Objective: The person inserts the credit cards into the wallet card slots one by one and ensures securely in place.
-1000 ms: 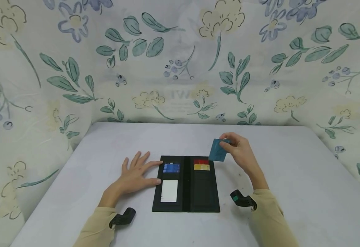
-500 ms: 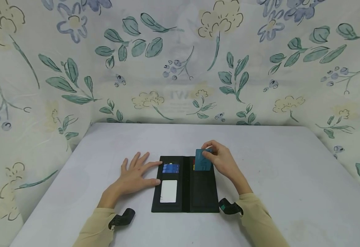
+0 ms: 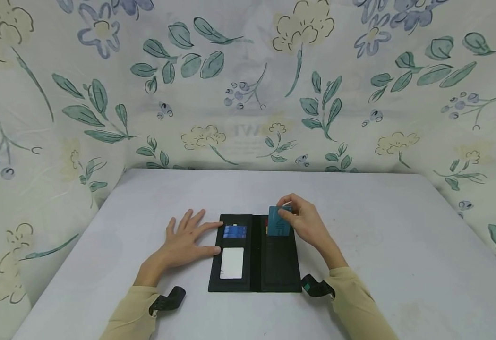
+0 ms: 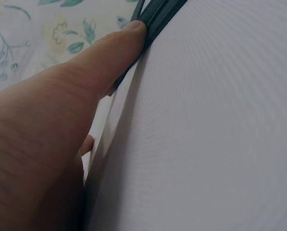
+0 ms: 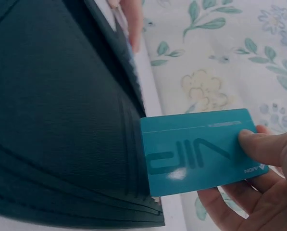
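Observation:
A black bifold card wallet [image 3: 256,278] lies spread flat on the white table. Its left half shows a blue card [image 3: 235,231] in an upper slot and a white panel [image 3: 232,263] below. My right hand [image 3: 307,224] pinches a teal card [image 5: 196,151] marked "VIP" between thumb and fingers. The teal card's lower edge meets the slots on the wallet's right half; whether it has entered one I cannot tell. Behind it, slivers of red and yellow cards show. My left hand [image 3: 184,243], fingers spread, rests with thumb and forefinger on the wallet's left edge.
The white table [image 3: 401,236] extends around the wallet on all sides. A floral-patterned sheet [image 3: 248,85] hangs behind the table and along its sides. A black camera sits on each wrist, the left one [image 3: 168,300] and the right one [image 3: 317,286].
My right hand has brought the teal card left and down, from beside the wallet onto its right-hand slots, covering most of the red and yellow cards. The left hand stays in place.

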Demonstrator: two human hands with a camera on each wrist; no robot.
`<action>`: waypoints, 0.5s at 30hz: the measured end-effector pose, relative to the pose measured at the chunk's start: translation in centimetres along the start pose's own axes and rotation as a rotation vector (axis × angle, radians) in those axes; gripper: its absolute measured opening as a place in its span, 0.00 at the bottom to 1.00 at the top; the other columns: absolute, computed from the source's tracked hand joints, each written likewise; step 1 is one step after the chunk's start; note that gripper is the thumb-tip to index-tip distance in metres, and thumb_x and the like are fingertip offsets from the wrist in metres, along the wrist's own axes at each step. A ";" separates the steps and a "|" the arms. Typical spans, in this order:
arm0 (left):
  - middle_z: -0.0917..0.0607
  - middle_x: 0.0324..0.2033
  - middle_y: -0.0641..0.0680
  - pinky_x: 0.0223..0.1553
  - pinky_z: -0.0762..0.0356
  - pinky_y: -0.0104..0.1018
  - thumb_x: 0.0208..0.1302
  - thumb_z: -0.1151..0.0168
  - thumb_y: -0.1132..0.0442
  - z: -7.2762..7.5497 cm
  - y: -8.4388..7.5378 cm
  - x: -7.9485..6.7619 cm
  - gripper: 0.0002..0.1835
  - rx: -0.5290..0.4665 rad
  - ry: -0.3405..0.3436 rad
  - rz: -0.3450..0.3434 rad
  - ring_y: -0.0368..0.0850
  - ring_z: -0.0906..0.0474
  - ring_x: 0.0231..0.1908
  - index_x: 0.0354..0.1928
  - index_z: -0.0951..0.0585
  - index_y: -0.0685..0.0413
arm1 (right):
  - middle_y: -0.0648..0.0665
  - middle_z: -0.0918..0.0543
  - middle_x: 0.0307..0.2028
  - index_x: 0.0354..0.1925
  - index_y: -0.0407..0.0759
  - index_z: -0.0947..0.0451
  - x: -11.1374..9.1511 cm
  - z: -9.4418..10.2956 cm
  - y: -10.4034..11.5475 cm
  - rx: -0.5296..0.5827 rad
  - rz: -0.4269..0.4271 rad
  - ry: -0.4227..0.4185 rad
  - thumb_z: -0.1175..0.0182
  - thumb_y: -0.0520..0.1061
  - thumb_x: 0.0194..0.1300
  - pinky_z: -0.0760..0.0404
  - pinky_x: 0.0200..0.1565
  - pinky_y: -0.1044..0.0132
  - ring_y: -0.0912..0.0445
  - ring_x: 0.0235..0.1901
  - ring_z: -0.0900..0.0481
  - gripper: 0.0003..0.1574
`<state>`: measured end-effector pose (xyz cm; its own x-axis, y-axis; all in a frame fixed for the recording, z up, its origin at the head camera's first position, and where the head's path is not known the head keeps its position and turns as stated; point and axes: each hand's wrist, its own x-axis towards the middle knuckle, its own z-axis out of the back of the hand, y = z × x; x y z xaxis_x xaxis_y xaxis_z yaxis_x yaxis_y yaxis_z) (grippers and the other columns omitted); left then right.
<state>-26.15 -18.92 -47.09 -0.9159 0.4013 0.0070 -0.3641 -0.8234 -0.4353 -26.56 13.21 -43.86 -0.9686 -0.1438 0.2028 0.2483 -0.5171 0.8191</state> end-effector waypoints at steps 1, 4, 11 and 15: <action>0.46 0.76 0.64 0.66 0.77 0.72 0.58 0.38 0.34 0.0 0.0 0.0 0.37 -0.002 0.001 0.000 0.69 0.64 0.75 0.68 0.28 0.38 | 0.42 0.18 0.37 0.48 0.46 0.23 0.0 -0.1 0.0 0.000 0.001 0.001 0.40 0.40 0.70 0.29 0.32 0.62 0.53 0.30 0.27 0.09; 0.47 0.76 0.64 0.66 0.78 0.72 0.58 0.38 0.34 0.1 0.0 0.0 0.37 -0.006 0.003 0.001 0.69 0.64 0.75 0.68 0.27 0.39 | 0.43 0.18 0.35 0.48 0.45 0.22 -0.1 -0.2 -0.1 0.006 0.001 -0.006 0.40 0.40 0.70 0.29 0.33 0.62 0.53 0.30 0.27 0.09; 0.47 0.76 0.64 0.66 0.77 0.72 0.59 0.38 0.34 0.1 0.0 0.0 0.37 -0.006 0.002 -0.003 0.69 0.64 0.75 0.68 0.28 0.39 | 0.41 0.16 0.39 0.48 0.45 0.21 -0.3 -0.5 -0.1 0.025 -0.009 -0.021 0.40 0.40 0.70 0.26 0.36 0.61 0.52 0.33 0.23 0.09; 0.46 0.76 0.64 0.66 0.77 0.73 0.59 0.38 0.34 0.1 -0.1 0.0 0.37 -0.004 0.000 -0.002 0.69 0.64 0.75 0.68 0.28 0.39 | 0.42 0.15 0.39 0.48 0.45 0.21 -0.3 -0.6 0.1 0.015 -0.033 -0.016 0.40 0.40 0.69 0.25 0.37 0.62 0.52 0.34 0.23 0.09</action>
<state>-26.11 -18.89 -46.93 -0.9150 0.4033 0.0078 -0.3655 -0.8208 -0.4390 -26.22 12.74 -44.18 -0.9763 -0.1132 0.1845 0.2165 -0.5084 0.8334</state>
